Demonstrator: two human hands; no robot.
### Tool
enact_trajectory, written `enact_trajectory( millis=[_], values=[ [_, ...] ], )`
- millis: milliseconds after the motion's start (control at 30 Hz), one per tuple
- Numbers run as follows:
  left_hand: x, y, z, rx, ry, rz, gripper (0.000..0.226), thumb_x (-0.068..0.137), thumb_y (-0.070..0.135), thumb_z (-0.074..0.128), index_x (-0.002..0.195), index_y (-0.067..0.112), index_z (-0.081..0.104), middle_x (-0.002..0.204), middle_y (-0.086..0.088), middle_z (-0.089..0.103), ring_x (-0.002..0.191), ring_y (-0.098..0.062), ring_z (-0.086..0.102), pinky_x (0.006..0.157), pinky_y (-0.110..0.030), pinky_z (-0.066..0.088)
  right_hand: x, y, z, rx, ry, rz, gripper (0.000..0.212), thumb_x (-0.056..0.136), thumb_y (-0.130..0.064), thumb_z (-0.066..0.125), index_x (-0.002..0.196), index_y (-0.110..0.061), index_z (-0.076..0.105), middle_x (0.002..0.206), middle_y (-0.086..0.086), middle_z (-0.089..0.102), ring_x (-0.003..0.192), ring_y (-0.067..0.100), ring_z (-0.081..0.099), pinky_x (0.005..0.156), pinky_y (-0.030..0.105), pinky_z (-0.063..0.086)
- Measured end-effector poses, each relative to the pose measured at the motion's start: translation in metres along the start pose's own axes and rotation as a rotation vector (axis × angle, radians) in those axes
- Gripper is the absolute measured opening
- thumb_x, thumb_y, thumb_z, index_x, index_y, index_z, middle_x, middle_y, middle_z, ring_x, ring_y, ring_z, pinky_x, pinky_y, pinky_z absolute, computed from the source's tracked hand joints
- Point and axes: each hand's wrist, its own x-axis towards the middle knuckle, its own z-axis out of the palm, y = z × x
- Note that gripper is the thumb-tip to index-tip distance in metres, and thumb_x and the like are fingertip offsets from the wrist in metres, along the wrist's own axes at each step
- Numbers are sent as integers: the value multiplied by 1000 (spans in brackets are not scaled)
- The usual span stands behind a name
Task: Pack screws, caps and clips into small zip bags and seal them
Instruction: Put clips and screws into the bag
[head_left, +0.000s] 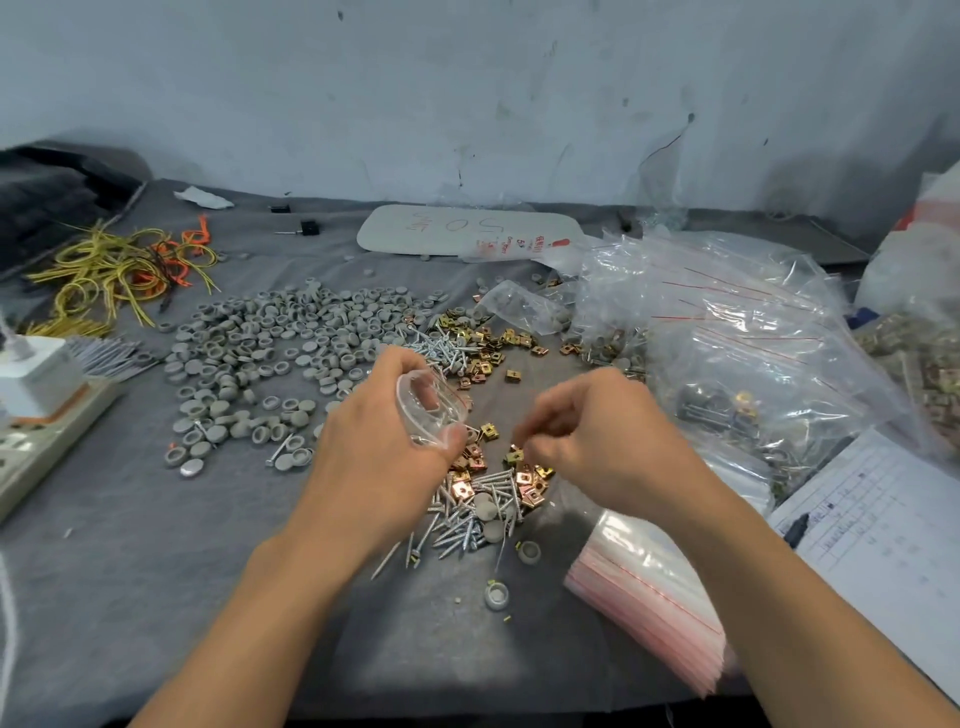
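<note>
My left hand (379, 447) holds a small clear zip bag (431, 402) with its mouth spread open, just above the table. To its right, my right hand (587, 431) hovers with curled fingertips over gold metal clips (524, 470); whether it pinches one is blurred. Below both hands lies a heap of silver screws (462, 525) mixed with clips. Grey round caps (280, 338) are spread widely to the left. A stack of empty red-striped zip bags (649, 592) lies by my right forearm.
Filled clear bags (737, 332) pile up at the right, beside a lined paper sheet (883, 530). A white power strip (41, 415) sits at the left edge, yellow and orange ties (119, 270) behind it. A wall closes the back.
</note>
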Motion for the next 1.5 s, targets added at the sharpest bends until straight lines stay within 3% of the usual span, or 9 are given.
enact_trajectory(
  millis=[100, 200, 467, 600, 700, 867, 1167, 1300, 1500],
  values=[
    [0, -1, -1, 44, 11, 5, 48, 81, 36, 82, 100, 45, 40, 95, 18, 62, 76, 1, 56, 58, -15, 32, -7, 1, 5, -292, -190, -3, 8, 73, -33, 86, 77, -33, 79, 66, -21, 71, 64, -1, 68, 63, 27, 61],
    [0, -1, 1, 80, 3, 15, 47, 81, 39, 82, 101, 43, 40, 96, 16, 61, 77, 0, 55, 59, -16, 31, -14, 0, 12, -431, -327, -20, 21, 65, -43, 86, 81, -32, 77, 71, -15, 73, 67, 4, 67, 59, 28, 58],
    [1, 0, 5, 106, -21, 43, 46, 81, 40, 79, 101, 43, 39, 94, 17, 59, 78, 7, 49, 60, -11, 29, -16, 0, 19, -513, -328, -99, 18, 63, -25, 77, 81, -28, 74, 74, -10, 71, 71, 13, 67, 57, 24, 53],
    [0, -1, 6, 122, -28, 48, 47, 79, 39, 81, 102, 42, 40, 94, 16, 60, 76, -2, 50, 60, -11, 30, -10, 5, 11, -365, -287, -91, 18, 61, -20, 77, 78, -28, 73, 70, -14, 71, 63, 2, 65, 57, 25, 57],
    [-2, 0, 11, 136, -59, 41, 49, 77, 42, 81, 102, 43, 39, 96, 12, 61, 82, -11, 56, 61, -25, 37, -1, 7, 1, -99, -136, -55, 19, 64, -15, 81, 75, -30, 74, 70, -20, 72, 56, -3, 62, 53, 14, 48],
    [-5, 5, 18, 132, -105, 72, 48, 77, 48, 77, 102, 47, 36, 91, 13, 58, 83, -12, 55, 58, -23, 33, 3, -5, 3, 360, 42, -89, 23, 65, -7, 87, 77, -24, 77, 73, -4, 76, 59, 6, 63, 58, 27, 53],
    [-2, 6, 13, 60, -100, 47, 48, 75, 42, 79, 102, 45, 39, 88, 11, 62, 72, -3, 50, 55, -22, 33, 5, -25, 30, 434, 101, -78, 13, 76, -7, 79, 76, -20, 80, 66, -4, 76, 58, 11, 71, 55, 27, 56],
    [2, -2, 7, 71, 3, 26, 37, 88, 35, 73, 99, 43, 39, 91, 12, 63, 74, -2, 52, 56, -21, 32, 8, -18, 19, 201, 201, -61, 14, 79, -15, 81, 71, -26, 78, 62, -13, 72, 55, -1, 65, 53, 15, 50],
    [4, -10, 0, 82, 58, -26, 33, 90, 30, 71, 100, 40, 41, 90, 10, 64, 77, -11, 56, 63, -34, 35, -1, -21, 39, -407, -169, -44, 15, 83, -39, 76, 93, -28, 75, 84, -5, 74, 81, 21, 68, 69, 31, 55]
  ],
)
